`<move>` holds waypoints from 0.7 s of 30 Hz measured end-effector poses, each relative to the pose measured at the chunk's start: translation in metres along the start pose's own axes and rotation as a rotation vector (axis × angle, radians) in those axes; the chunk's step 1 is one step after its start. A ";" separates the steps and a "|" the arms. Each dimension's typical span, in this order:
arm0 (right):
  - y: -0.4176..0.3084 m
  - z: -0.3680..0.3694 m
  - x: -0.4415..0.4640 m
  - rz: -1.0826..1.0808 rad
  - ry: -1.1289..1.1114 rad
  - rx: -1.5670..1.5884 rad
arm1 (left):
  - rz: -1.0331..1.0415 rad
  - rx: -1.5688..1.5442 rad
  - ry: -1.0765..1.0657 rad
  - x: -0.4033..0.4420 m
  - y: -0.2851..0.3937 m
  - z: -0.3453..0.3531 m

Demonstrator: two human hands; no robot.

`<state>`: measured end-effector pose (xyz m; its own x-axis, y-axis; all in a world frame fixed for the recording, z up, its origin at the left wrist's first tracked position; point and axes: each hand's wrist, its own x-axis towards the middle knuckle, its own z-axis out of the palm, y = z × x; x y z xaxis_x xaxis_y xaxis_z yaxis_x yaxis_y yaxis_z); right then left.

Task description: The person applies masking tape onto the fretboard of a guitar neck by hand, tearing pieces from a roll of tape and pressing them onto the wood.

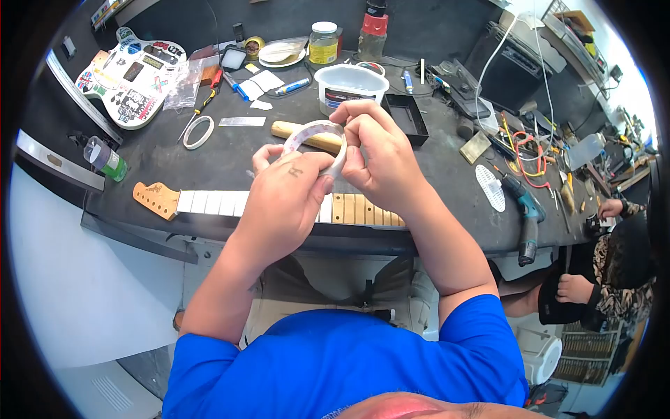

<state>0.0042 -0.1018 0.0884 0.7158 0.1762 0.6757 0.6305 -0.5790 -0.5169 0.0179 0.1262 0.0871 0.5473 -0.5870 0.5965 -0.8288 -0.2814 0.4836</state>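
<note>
A roll of white masking tape is held up over the bench edge. My left hand is closed around its left and lower side. My right hand has curled fingers pinched at the roll's right edge; whether a loose tape end is between them is hidden. Below both hands lies a guitar neck with a wooden headstock. White strips cover the frets' spaces on its left part, while bare wood fretboard shows on the right. A rounded wooden block lies behind the roll.
A second tape roll, metal plate and stickered guitar body are on the left. Behind my hands stands a plastic tub beside a black tray. A power drill lies right. Another person's hand appears far right.
</note>
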 end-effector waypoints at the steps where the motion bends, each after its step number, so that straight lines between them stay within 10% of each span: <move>1: 0.002 0.003 -0.001 -0.006 0.009 -0.027 | -0.024 -0.027 0.010 0.000 0.000 0.002; 6: 0.005 0.007 0.003 0.157 0.151 0.425 | -0.107 -0.109 0.063 0.000 -0.003 -0.001; 21: 0.001 0.007 0.000 0.005 0.161 0.061 | -0.138 0.142 0.047 0.011 -0.035 -0.015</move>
<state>0.0070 -0.0969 0.0837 0.6647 0.0413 0.7459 0.6477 -0.5295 -0.5478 0.0553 0.1412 0.0865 0.6589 -0.5005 0.5616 -0.7518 -0.4630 0.4695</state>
